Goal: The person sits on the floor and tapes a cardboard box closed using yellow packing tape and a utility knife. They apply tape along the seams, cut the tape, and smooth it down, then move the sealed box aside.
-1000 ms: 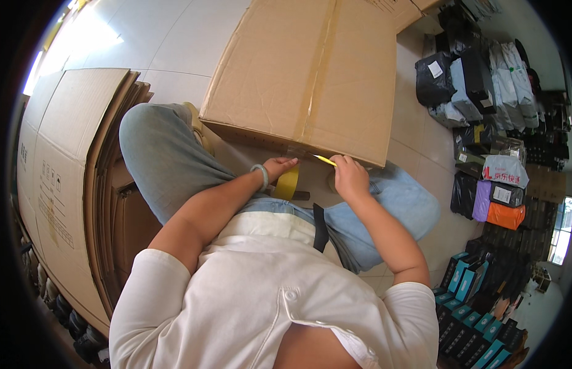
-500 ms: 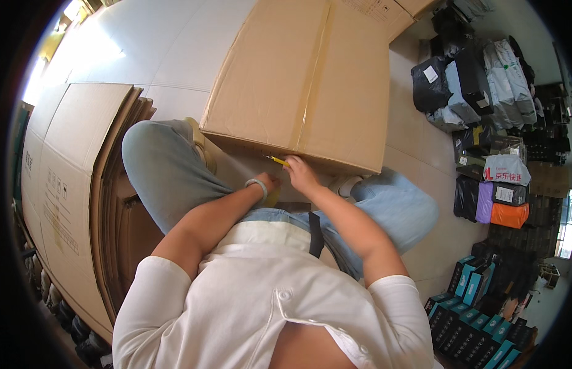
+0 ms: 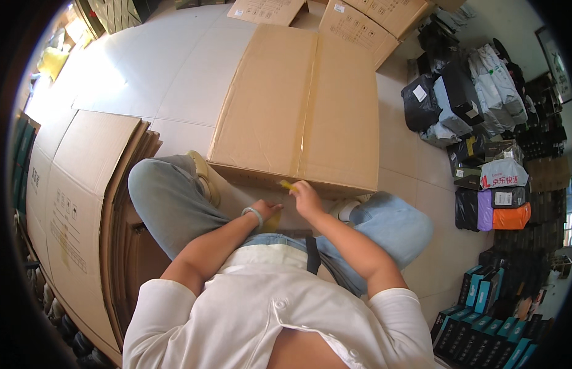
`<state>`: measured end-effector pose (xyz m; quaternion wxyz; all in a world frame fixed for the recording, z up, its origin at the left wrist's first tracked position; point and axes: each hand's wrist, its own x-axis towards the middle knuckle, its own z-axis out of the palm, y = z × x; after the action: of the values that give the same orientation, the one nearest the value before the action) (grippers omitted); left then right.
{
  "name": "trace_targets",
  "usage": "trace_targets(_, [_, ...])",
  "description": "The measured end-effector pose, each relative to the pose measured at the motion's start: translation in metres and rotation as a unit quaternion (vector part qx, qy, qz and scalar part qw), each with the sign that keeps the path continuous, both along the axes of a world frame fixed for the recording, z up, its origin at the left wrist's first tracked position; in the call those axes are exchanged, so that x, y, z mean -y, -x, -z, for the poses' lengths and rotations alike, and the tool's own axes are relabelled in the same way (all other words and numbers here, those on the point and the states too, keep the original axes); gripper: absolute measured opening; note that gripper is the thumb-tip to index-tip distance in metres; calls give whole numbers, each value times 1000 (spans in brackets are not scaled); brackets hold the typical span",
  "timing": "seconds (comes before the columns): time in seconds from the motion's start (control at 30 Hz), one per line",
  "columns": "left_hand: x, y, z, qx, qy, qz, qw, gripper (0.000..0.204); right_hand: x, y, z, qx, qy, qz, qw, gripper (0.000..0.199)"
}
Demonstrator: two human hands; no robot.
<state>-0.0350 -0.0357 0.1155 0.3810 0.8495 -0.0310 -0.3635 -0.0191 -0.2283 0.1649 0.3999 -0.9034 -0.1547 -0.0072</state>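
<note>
A large taped cardboard box point(image 3: 267, 104) stands on the floor before my bent legs, its near side facing me. My right hand point(image 3: 307, 200) is closed round a slim yellow utility knife point(image 3: 288, 185), which is held at the lower front edge of the box and points left. My left hand point(image 3: 266, 210), with a pale band on its wrist, hovers over my lap, left of the right hand. Its fingers are drawn together. Something translucent and yellowish point(image 3: 272, 222) shows just below them, too indistinct to name.
Flattened cartons point(image 3: 77, 203) lean in a stack at my left. More cardboard boxes point(image 3: 360, 31) stand beyond the large one. Wrapped parcels point(image 3: 458, 98) pile up along the right, with black and teal boxes point(image 3: 476, 332) nearer to me.
The view has shifted, so the box sits lower and more floor shows behind it. My right hand still holds the knife, now tilted differently. The left hand's fingers extend further right.
</note>
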Motion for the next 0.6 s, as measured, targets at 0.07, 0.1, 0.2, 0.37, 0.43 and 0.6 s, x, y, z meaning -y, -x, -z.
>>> trace_targets(0.07, [-9, 0, -15, 11, 8, -28, 1000, 44, 7, 1, -8, -29, -43, 101, 994, 14])
trace_targets(0.1, [-14, 0, -37, 22, 12, -44, 999, 43, 15, -7, -37, 29, 31, 146, 988, 15])
trace_targets(0.2, [-28, 11, -99, 60, 39, -67, 995, 47, 86, -56, -54, 142, 137, 291, 936, 13])
trace_targets(0.37, [-42, 30, -146, 146, 188, -150, 960, 35, 150, -59, -21, -87, 240, 444, 859, 44])
trace_targets(0.43, [-44, 39, -155, 145, 232, -178, 945, 31, 142, -62, -21, -115, 252, 468, 839, 55])
trace_targets(0.6, [-47, 60, -187, 145, 265, -238, 923, 28, 83, -41, -41, -205, 223, 442, 844, 44])
